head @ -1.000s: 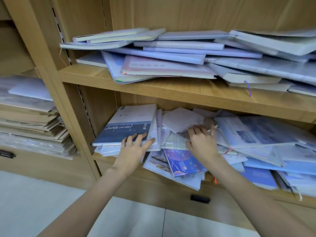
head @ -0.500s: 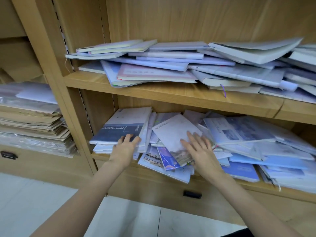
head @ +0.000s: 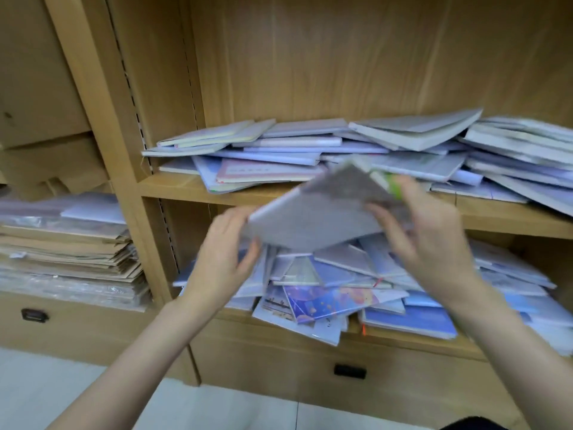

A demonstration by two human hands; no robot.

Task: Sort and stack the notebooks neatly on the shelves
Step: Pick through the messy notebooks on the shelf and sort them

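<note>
Both hands up mid-frame, apart, with one grey notebook (head: 316,218) between them. Right hand (head: 431,240) grips its right side, fingers curled round the edge near a green tab; left hand (head: 220,259) sits at the lower-left corner, fingers loosely spread, touching or just beside the cover, motion blur makes it hard to tell which, so only the right clearly holds. Notebook is tilted, corner up, held in the air in front of the middle shelf (head: 186,189) edge, above the lower pile (head: 335,293). Lower pile on the lower shelf (head: 403,342), centre to right of frame: blue and white covers, skewed, overlapping, some hanging over the front lip. Upper pile (head: 310,150) on the middle shelf, equally messy, fanned out left to right. Left of frame, separate bay with a stack of brown envelopes (head: 68,252) and plastic-wrapped stuff, not part of the job by the look of it. Dark drawer handle (head: 349,371) bottom centre. Step, as I read it: picking a single notebook out for sorting, very early, no neat stack visible anywhere. Next move needs both hands firmly on it, square it flat, then a cleared spot on a shelf to start a stack; watch the overhanging ones below, they could slide off.
</note>
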